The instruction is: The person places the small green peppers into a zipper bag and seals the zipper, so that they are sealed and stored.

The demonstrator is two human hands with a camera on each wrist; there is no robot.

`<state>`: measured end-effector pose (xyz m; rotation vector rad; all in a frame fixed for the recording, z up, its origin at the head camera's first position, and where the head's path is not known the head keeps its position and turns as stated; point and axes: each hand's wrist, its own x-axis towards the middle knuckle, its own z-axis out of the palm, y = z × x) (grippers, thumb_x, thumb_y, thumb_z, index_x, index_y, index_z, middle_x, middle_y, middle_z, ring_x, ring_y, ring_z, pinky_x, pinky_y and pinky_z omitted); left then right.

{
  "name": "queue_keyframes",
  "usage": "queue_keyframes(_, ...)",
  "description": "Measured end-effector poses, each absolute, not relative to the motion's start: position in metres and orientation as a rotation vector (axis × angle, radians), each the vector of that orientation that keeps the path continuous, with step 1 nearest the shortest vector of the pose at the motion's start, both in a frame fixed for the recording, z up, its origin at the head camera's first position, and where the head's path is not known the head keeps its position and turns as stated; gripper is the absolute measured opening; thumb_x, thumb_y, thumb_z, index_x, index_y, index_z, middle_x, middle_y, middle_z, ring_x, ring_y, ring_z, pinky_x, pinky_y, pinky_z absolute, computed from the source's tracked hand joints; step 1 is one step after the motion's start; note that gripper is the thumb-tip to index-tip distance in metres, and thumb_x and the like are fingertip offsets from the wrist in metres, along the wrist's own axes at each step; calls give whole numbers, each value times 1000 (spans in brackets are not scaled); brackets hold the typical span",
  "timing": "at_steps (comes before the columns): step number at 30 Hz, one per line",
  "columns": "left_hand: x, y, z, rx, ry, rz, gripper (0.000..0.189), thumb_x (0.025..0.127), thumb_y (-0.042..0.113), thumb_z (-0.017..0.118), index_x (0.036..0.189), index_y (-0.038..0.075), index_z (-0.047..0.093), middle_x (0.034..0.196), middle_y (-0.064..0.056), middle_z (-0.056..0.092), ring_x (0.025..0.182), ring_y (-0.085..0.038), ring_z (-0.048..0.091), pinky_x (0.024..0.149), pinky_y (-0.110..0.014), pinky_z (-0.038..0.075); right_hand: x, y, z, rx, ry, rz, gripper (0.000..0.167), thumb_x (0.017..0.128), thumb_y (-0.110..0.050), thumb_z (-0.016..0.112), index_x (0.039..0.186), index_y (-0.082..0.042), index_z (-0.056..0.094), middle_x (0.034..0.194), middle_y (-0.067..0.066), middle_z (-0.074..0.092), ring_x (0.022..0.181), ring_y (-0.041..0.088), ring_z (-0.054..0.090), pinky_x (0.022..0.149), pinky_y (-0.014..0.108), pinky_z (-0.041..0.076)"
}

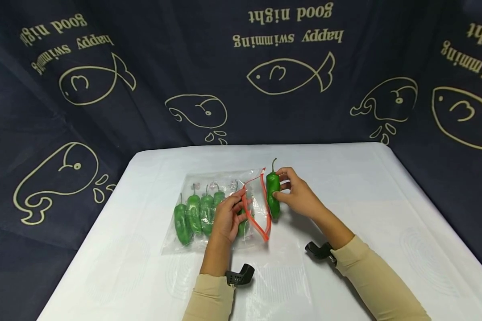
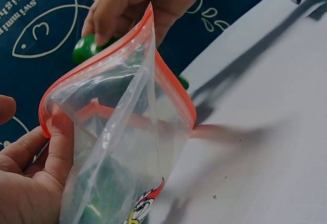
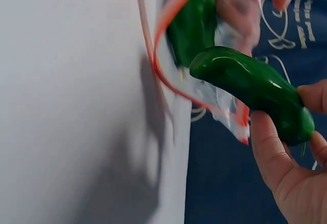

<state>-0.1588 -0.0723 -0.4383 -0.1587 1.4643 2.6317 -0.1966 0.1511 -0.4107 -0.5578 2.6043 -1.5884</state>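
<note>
A clear plastic zip bag with a red zip strip lies on its side, its mouth spread open toward the right. Several green peppers are inside, side by side. My left hand holds the bag near its mouth, fingers at the red rim. In my right hand, a long green chili pepper is pinched between thumb and fingers, stem upward in the head view, just right of the opening. The right wrist view shows this pepper's rounded tip directed at the bag mouth.
A white-covered table lies under everything. Behind it hangs a dark blue cloth with fish and whale drawings. Black wrist cameras sit on both forearms, close above the table. A cartoon print marks the bag's side.
</note>
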Motion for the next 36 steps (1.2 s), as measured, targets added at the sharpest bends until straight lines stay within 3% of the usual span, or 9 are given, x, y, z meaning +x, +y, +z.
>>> queue_keyframes(11, -158, -71, -440, -162, 1483, 2613, 49, 96, 13, 50, 139, -12, 49, 137, -22, 54, 97, -17, 67, 64, -27, 58, -192, 127, -428, -525, 2372, -1639, 51, 90, -10, 70, 133, -9, 43, 122, 18, 56, 99, 26, 66, 76, 41, 57)
queue_keyframes(15, -158, -71, -439, -156, 1498, 2603, 49, 97, 13, 49, 139, -11, 48, 139, -23, 51, 99, -19, 67, 65, -27, 58, -189, 123, -429, -517, 2370, -1602, 51, 90, -13, 71, 132, -8, 44, 120, 19, 57, 96, 26, 66, 75, 37, 56)
queue_keyframes(28, -158, -70, -436, -138, 1512, 2604, 49, 95, 9, 49, 138, -13, 48, 129, -23, 58, 90, -14, 67, 64, -27, 59, -191, 115, -435, -464, 2360, -1582, 50, 91, -10, 69, 136, -4, 48, 110, 17, 55, 82, 25, 63, 65, 39, 58)
queue_keyframes(33, -158, -71, -435, -123, 1518, 2599, 49, 94, 9, 48, 138, -12, 48, 130, -23, 57, 89, -13, 67, 61, -26, 58, -192, 113, -434, -421, 2313, -1628, 50, 92, -6, 67, 138, 0, 48, 109, 19, 54, 83, 24, 63, 69, 43, 59)
queue_keyframes(36, -158, -71, -435, -111, 1523, 2597, 49, 94, 8, 48, 138, -13, 48, 122, -21, 62, 88, -13, 67, 61, -26, 58, -192, 112, -433, -385, 2294, -1644, 51, 91, -5, 67, 139, 1, 48, 111, 20, 54, 86, 24, 64, 71, 42, 59)
